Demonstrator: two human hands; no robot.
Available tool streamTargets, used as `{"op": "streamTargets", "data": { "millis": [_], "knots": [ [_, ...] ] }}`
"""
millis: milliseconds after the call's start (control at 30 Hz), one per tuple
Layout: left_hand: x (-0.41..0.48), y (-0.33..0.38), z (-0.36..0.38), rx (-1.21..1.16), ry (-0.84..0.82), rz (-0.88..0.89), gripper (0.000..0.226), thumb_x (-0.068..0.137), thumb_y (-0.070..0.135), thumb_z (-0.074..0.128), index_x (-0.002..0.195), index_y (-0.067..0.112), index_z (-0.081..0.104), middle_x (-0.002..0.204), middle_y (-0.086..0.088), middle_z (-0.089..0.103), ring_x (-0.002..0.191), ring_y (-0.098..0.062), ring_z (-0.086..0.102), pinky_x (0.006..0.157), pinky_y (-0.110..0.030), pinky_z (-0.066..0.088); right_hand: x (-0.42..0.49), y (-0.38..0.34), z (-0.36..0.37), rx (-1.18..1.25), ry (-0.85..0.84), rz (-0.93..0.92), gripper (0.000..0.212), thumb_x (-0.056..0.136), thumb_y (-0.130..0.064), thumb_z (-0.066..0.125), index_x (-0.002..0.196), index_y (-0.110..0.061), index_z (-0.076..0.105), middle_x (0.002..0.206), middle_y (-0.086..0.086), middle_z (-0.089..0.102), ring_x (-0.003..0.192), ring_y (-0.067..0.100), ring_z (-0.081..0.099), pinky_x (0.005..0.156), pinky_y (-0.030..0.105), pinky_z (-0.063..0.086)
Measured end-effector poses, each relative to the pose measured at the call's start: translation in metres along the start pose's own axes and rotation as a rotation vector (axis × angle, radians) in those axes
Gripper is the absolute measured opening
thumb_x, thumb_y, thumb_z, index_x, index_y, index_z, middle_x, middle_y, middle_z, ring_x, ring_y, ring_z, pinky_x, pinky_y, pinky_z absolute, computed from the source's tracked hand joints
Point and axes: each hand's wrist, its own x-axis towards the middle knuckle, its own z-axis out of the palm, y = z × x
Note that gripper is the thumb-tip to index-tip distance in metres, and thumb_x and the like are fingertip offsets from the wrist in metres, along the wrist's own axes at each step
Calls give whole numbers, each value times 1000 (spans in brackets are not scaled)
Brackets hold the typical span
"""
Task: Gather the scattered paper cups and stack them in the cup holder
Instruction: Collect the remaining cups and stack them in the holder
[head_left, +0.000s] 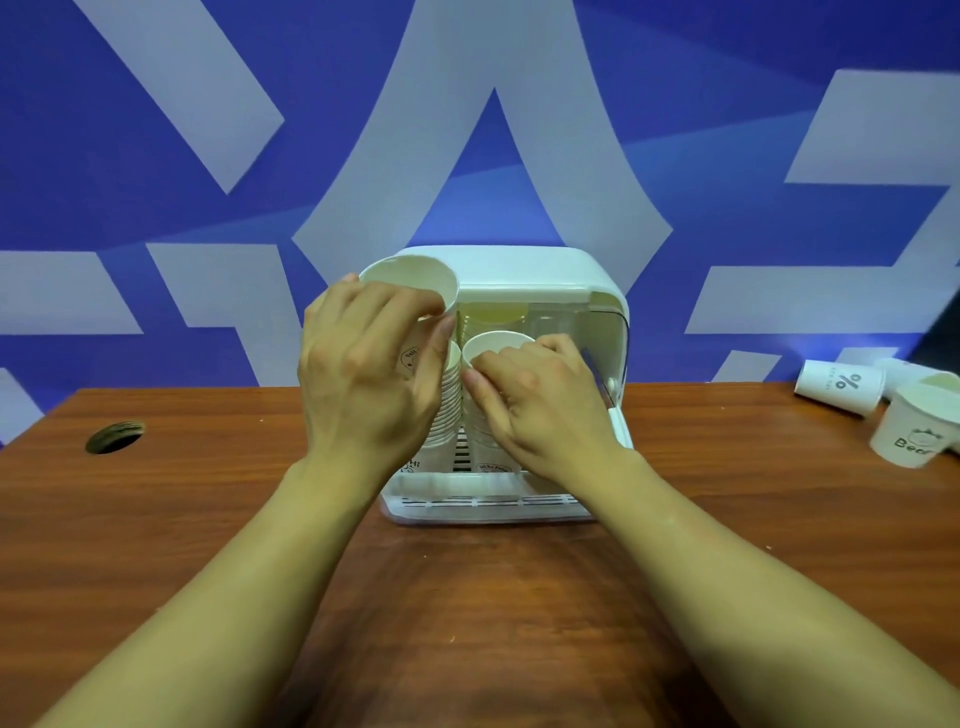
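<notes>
A white cup holder (545, 270) with a raised lid stands at the middle of the wooden table. My left hand (363, 374) grips a tall stack of white paper cups (410, 283) at the holder's left side, its top cup rising above the lid. My right hand (540, 410) grips a shorter stack of cups (493, 343) inside the holder, just right of the tall one. Both hands hide most of the two stacks. More cups show dimly at the back of the holder.
Loose paper cups lie at the table's far right: one on its side with a % mark (839, 387), one upright marked Bear (914, 431). A round cable hole (114, 436) is in the tabletop at the left. A blue patterned wall stands close behind.
</notes>
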Motion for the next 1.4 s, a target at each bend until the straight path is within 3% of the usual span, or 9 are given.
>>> {"op": "streamTargets", "data": {
  "millis": [233,433,600,900,1167,1400],
  "knots": [
    [0,3,3,-3,45,47,17,94,21,65,86,7,70,81,-3,66,81,-32,56,89,-41,39,-3,4,9,-2,-14,37,29,95,-44,52,81,-19,60,66,-2,58,69,25,54,81,40,39],
    [-2,2,8,1,42,71,15,94,18,65,86,6,71,77,-5,64,79,-31,57,94,-49,43,-5,4,10,9,3,45,29,93,-44,55,83,-18,63,68,-2,58,69,24,54,81,39,38],
    [-6,-1,13,41,69,122,16,94,18,66,83,7,70,74,-5,64,80,-33,58,97,-48,41,-5,4,5,21,-33,58,27,93,-43,56,87,-18,64,70,-1,60,72,24,55,82,40,39],
    [-23,-11,21,62,-44,169,12,96,22,59,89,15,66,78,-4,64,77,-33,58,95,-45,38,-4,4,3,41,-34,83,23,91,-41,58,85,-19,62,74,-1,62,76,23,57,82,39,37],
    [-19,-5,22,106,-153,116,15,97,23,52,88,18,63,74,1,57,71,-27,51,83,-43,34,-8,2,2,-31,11,108,13,90,-28,58,91,-16,62,78,0,61,79,26,52,85,40,34],
    [-27,-2,29,148,-307,62,18,96,28,50,87,18,63,75,2,56,74,-26,49,82,-42,33,-7,3,-6,-32,-70,104,14,93,-27,49,91,-17,59,78,0,62,79,26,54,86,41,34]
  ]
}}
